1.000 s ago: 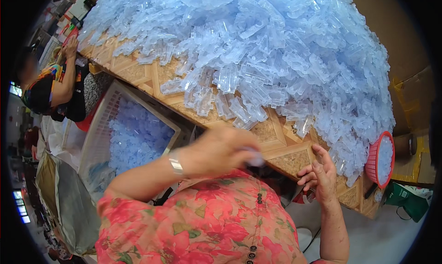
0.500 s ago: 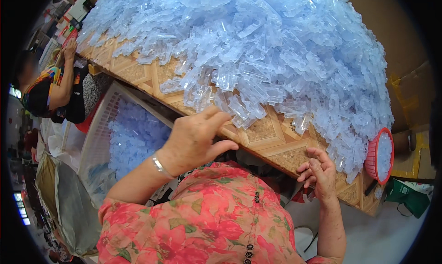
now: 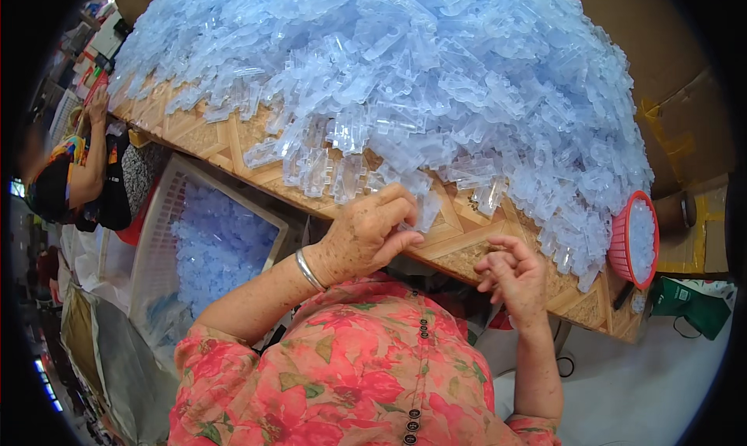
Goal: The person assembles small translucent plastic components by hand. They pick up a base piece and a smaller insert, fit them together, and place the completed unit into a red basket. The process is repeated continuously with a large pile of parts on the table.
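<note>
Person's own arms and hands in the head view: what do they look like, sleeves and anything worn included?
The left hand and right hand wear no gloves. A silver-coloured bangle circles the left wrist; none shows on the right. The short sleeves are peach-tan with large coral-red flowers and green leaves.

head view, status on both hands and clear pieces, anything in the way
Left hand at a clear plastic piece, grip unclear. Right hand loosely curled near the table edge, no piece visible in it. Pile of pieces beyond both hands.
</note>
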`<move>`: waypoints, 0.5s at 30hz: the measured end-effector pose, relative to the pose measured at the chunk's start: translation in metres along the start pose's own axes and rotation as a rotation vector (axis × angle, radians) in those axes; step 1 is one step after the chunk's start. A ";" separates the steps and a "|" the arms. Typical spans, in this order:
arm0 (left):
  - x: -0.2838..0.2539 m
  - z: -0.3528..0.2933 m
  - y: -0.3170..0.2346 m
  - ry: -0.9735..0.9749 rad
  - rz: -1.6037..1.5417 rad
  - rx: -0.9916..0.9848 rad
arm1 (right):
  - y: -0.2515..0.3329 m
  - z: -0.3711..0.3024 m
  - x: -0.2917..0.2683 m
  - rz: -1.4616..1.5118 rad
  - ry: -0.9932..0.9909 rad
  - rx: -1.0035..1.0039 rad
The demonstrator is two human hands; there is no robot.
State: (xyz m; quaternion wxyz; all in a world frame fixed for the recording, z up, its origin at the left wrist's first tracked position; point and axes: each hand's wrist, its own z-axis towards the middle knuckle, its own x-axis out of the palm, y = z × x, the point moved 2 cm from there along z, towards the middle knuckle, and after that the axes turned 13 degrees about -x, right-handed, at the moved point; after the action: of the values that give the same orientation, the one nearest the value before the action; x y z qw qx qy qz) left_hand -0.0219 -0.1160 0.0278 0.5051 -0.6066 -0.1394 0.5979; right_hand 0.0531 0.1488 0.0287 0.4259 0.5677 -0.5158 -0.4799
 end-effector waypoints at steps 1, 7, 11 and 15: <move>0.005 0.002 -0.002 0.020 -0.040 -0.002 | 0.006 0.000 0.011 -0.012 -0.002 -0.009; 0.038 0.016 -0.010 0.027 -0.165 0.094 | 0.003 0.014 0.047 -0.046 -0.069 -0.276; 0.053 0.027 -0.021 0.043 -0.216 0.157 | 0.001 0.017 0.040 -0.030 -0.131 -0.193; 0.052 0.033 -0.022 -0.018 -0.208 0.161 | 0.002 0.015 0.017 -0.034 -0.180 -0.119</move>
State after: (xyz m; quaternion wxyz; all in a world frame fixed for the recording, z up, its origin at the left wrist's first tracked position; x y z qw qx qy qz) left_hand -0.0281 -0.0505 0.0221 0.6102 -0.5411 -0.1577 0.5568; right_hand 0.0386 0.1323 0.0262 0.4027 0.5044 -0.5130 -0.5660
